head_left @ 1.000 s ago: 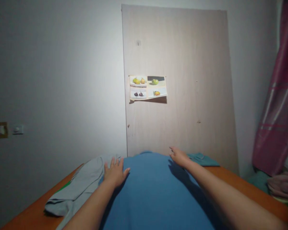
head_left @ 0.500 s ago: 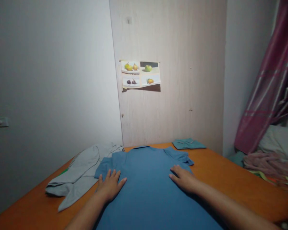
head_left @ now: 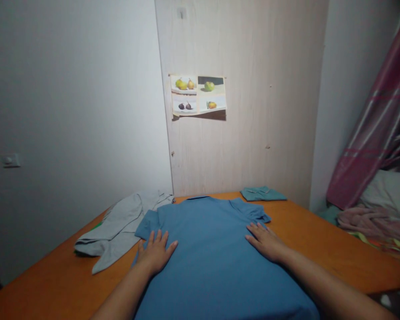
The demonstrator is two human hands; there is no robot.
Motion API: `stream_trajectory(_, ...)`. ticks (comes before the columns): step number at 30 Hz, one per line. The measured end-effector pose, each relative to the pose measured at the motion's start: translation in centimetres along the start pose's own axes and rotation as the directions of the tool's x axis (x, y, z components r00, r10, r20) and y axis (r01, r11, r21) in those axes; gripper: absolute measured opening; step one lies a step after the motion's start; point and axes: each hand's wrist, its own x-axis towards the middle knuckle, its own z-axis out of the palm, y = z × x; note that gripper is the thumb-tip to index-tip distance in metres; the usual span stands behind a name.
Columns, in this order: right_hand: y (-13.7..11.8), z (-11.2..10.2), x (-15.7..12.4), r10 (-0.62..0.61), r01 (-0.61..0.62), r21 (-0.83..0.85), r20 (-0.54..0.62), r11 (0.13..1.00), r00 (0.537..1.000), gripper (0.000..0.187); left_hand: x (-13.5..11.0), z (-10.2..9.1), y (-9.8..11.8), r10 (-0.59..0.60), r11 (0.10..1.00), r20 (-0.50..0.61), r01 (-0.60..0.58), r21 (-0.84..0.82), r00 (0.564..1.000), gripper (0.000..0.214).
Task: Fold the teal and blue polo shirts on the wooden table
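A blue short-sleeved shirt (head_left: 210, 262) lies spread over the orange table (head_left: 323, 249), its collar end toward the far edge and its sleeves out to both sides. My left hand (head_left: 156, 252) rests flat on the shirt's left side, just below the sleeve, with fingers spread. On the opposite side, my right hand (head_left: 264, 242) lies on the cloth below the right sleeve, fingers stretched out. Neither hand grips the fabric. The shirt's near end runs down to the bottom of the view.
Left of the shirt lies a rumpled light grey garment (head_left: 120, 231). A folded teal garment (head_left: 262, 194) sits at the table's far right. Behind stands a wall panel with a fruit picture sheet (head_left: 198, 95). On the right hang a magenta curtain (head_left: 363, 138) and a pinkish cloth (head_left: 373, 221) lies below.
My right hand has shifted slightly outward and away from me along the shirt's right side. My left hand stays in nearly the same place. The camera view has moved a little.
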Motion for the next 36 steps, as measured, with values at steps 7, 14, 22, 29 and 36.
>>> stream_trajectory(7, -0.4, -0.1, -0.3, 0.017, -0.017, -0.035, -0.003, 0.999, 1.0, 0.076, 0.0, 0.1, -0.1, -0.009, 0.999, 0.001, 0.009, 0.031, 1.0, 0.087)
stream_trajectory(14, 0.6, 0.5, 0.1, -0.002, 0.001, -0.027, -0.034, 1.0, 0.999, 0.076, -0.9, 0.2, 0.2, 0.04, 0.998, -0.135, -0.032, 0.063, 0.99, 0.075)
stream_trajectory(22, 1.4, 1.3, 0.6, -0.023, 0.02, -0.044, -0.066, 0.999, 0.998, 0.075, -1.7, -0.1, 0.3, 0.147, 0.989, -0.221, -0.145, 0.028, 0.964, 0.047)
stream_trajectory(29, 1.6, 1.5, 0.7, -0.029, 0.025, -0.044, -0.091, 0.999, 0.995, 0.075, -1.7, 0.0, 0.2, 0.132, 0.991, -0.24, -0.133, 0.015, 0.962, 0.044)
stream_trajectory(36, 1.5, 1.6, 0.7, -0.034, 0.03, -0.036, -0.107, 0.999, 0.994, 0.072, -1.7, -0.2, 0.2, 0.141, 0.99, -0.24, -0.144, 0.006, 0.96, 0.041)
